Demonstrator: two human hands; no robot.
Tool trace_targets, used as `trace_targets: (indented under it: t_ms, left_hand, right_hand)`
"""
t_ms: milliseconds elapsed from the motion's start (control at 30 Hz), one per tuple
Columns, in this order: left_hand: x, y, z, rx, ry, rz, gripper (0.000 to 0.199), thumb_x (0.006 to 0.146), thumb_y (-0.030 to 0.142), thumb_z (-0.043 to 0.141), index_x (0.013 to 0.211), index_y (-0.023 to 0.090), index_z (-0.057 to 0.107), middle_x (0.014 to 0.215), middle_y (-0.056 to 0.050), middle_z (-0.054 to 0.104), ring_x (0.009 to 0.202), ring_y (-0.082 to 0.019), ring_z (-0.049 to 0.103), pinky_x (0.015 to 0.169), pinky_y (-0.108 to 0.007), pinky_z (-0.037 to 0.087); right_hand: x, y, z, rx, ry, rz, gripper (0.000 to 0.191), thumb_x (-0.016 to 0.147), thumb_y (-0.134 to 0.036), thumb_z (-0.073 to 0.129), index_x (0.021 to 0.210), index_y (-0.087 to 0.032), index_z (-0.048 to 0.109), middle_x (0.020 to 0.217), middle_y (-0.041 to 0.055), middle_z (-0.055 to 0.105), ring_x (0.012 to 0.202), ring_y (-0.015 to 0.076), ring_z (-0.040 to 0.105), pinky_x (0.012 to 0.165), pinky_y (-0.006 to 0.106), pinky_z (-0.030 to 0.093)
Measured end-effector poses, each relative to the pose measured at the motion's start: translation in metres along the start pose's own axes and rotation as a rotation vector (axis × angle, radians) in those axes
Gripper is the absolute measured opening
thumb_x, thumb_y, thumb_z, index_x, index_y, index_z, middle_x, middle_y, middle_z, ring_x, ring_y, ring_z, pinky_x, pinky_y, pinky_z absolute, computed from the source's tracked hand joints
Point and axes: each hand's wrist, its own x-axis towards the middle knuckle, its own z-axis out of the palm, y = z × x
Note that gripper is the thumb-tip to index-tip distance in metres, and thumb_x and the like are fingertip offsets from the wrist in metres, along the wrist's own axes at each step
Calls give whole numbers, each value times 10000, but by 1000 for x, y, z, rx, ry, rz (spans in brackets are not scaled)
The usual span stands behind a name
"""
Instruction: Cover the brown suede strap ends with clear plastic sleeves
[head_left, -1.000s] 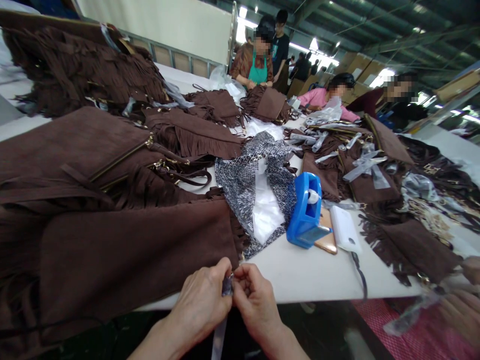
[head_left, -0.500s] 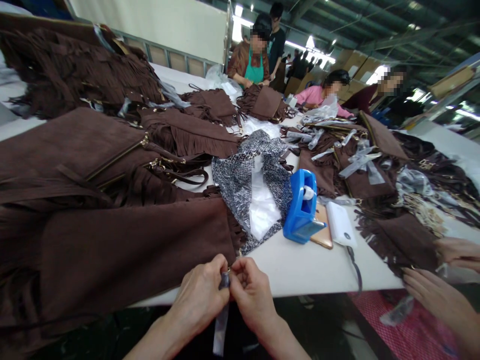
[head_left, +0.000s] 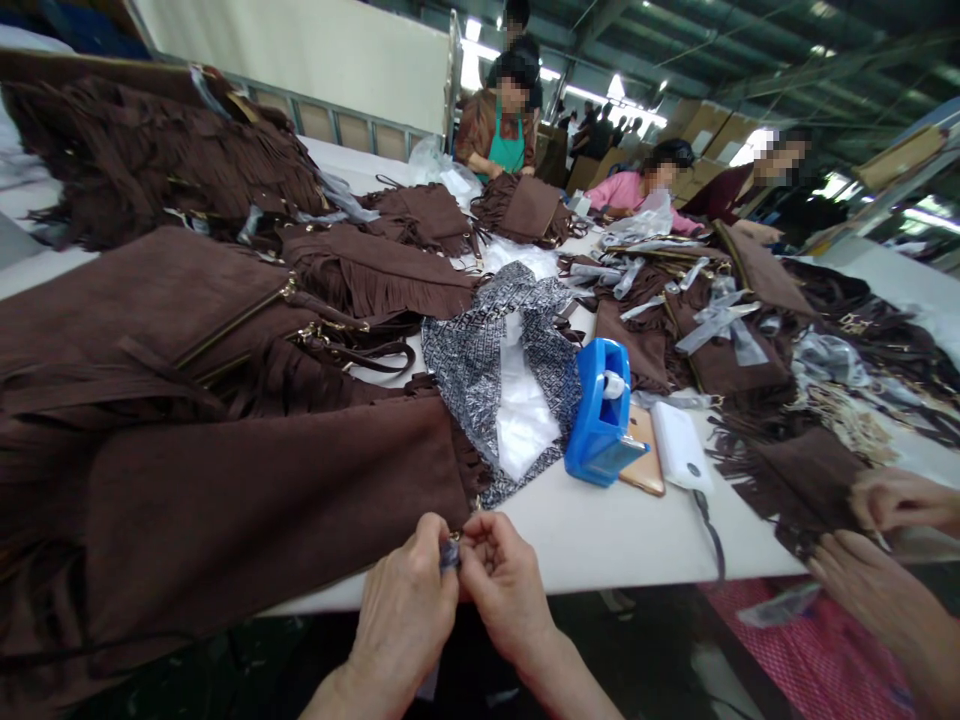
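At the table's front edge, a brown suede bag lies with its right corner by both hands. My left hand is closed on a plastic-wrapped strap end beside that corner. Touching the same spot, my right hand pinches small gold-coloured hardware at the bag's corner. The fingertips of the two hands nearly meet, and they partly hide the hardware. Just beyond them lies a black-and-white patterned cloth with white tissue on it.
A blue tape dispenser, a gold phone and a white power bank with a cable stand right of centre on the white table. Brown fringed bags are piled around. A co-worker's hands work at the right.
My left hand has turned more upright, and the plastic strip hanging below it is now mostly hidden. The co-worker's hands at the right have shifted slightly left.
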Motion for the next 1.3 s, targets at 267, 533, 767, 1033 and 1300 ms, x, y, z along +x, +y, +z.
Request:
trace_targets:
  t_ms: [267, 533, 767, 1033, 1300]
  left_hand:
    - [3, -8, 1, -244, -21, -30, 120, 742, 127, 436, 764, 230, 379, 535, 69, 444, 522, -131, 457, 530, -236, 285]
    - [3, -9, 0, -261, -41, -14, 135, 738, 110, 435, 762, 229, 375, 537, 75, 432, 525, -128, 449, 532, -236, 284]
    - [3, -10, 1, -266, -51, 5, 147, 735, 98, 433, 770, 229, 378, 541, 76, 432, 534, -129, 456, 536, -234, 287]
    - [3, -12, 1, -225, -83, 33, 107, 757, 128, 418, 778, 230, 393, 560, 61, 468, 546, -137, 472, 543, -239, 293]
    - [2, -11, 0, -187, -78, 43, 164, 725, 78, 401, 775, 231, 373, 550, 74, 424, 544, -133, 456, 546, -237, 275]
  right_hand:
    - [-7, 5, 3, -89, 87, -56, 140, 735, -174, 460, 874, -183, 478, 625, -35, 502, 499, 87, 448, 478, 204, 380]
    - [-7, -2, -10, 99, -52, 10, 181, 696, -154, 475, 877, -173, 473, 647, -45, 479, 508, 71, 414, 458, 183, 329]
    - [-5, -9, -12, 18, -74, -18, 206, 664, -106, 492, 858, -174, 484, 589, -73, 431, 474, 57, 383, 435, 170, 297]
    - [-2, -3, -8, 33, -151, -37, 221, 674, -94, 483, 873, -190, 462, 632, -64, 474, 502, 60, 417, 454, 172, 322]
    - [0, -3, -17, 72, -26, -27, 238, 679, -115, 465, 906, -184, 449, 687, -53, 459, 532, 67, 425, 487, 181, 347]
